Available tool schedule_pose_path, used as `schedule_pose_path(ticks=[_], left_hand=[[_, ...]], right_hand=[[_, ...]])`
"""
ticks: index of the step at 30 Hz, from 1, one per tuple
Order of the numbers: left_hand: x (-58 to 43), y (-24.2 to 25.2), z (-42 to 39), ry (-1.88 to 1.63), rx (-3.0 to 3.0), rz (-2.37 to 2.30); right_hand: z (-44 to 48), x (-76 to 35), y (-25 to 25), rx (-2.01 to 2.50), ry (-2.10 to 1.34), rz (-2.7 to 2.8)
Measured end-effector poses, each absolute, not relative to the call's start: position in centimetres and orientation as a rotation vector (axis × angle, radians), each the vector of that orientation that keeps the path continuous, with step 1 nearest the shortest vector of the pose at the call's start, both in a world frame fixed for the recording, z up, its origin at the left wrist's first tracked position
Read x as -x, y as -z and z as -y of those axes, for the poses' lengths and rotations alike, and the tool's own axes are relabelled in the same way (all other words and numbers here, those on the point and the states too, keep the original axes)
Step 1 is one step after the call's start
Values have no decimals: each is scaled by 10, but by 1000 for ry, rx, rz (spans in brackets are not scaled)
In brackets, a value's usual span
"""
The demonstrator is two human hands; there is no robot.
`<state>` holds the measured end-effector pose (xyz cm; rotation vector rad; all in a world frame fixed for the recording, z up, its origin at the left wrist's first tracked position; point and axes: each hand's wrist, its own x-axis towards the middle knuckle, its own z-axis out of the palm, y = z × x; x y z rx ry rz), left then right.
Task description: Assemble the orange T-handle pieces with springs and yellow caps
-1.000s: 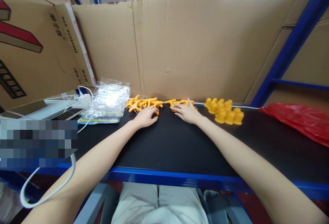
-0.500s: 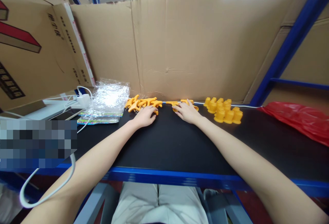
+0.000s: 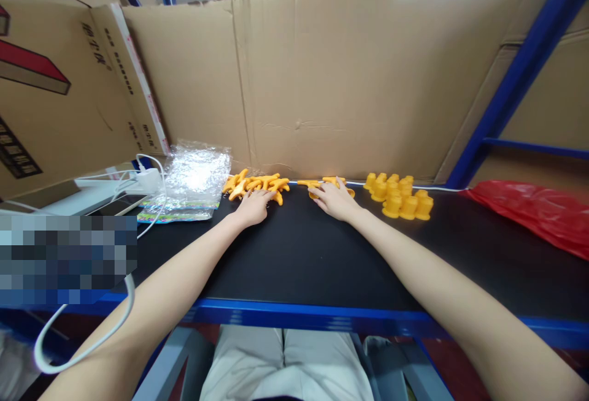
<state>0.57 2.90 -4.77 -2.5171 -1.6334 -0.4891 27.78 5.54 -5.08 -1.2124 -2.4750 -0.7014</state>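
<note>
My left hand [image 3: 254, 206] lies over the near edge of a pile of orange branched plastic pieces [image 3: 238, 188], fingers stretched out and partly hidden among them. I cannot see it gripping any piece. To the right, my right hand [image 3: 339, 201] rests palm down with spread fingers, over round yellow-orange parts mostly covered by it. Just beyond its fingers are a separate orange branched piece [image 3: 309, 183] and another orange piece [image 3: 340, 180]. Several yellow flanged, cup-like pieces [image 3: 408, 206] stand grouped to the right of this hand.
Clear plastic bags [image 3: 196, 174] lie left of the pile, beside a white charger [image 3: 150, 180] with cables and a phone [image 3: 115, 205]. A red plastic bag [image 3: 529, 211] is at the right. Cardboard [image 3: 345, 82] walls the back of the black tabletop [image 3: 313, 260].
My left hand has shifted slightly left, uncovering an orange piece at the pile's right end. My right hand has stayed in nearly the same place.
</note>
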Motion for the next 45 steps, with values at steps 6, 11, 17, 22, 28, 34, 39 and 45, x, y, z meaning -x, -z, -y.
schedule_pose_path(ticks=[6, 11, 17, 22, 28, 34, 39, 45], left_hand=[[-7, 43, -26, 435, 2516, 1637], [-5, 45, -28, 419, 2543, 1606], [-6, 50, -31, 470, 2524, 1573], [-8, 52, -34, 608, 2451, 1534], [-7, 52, -38, 854, 2467, 1532], [-6, 55, -41, 928, 2493, 1469], [-5, 56, -45, 1014, 2538, 1321], [-7, 52, -41, 1044, 2556, 1232]], right_hand=[[-56, -278, 52, 1185, 699, 2460], [-58, -279, 54, 1184, 697, 2455], [-59, -280, 56, 1170, 684, 2442], [-59, -280, 56, 1158, 677, 2439], [-59, -280, 56, 1159, 684, 2433], [-59, -280, 56, 1153, 674, 2441], [-58, -280, 55, 1170, 657, 2441], [-59, -279, 55, 1167, 650, 2445]])
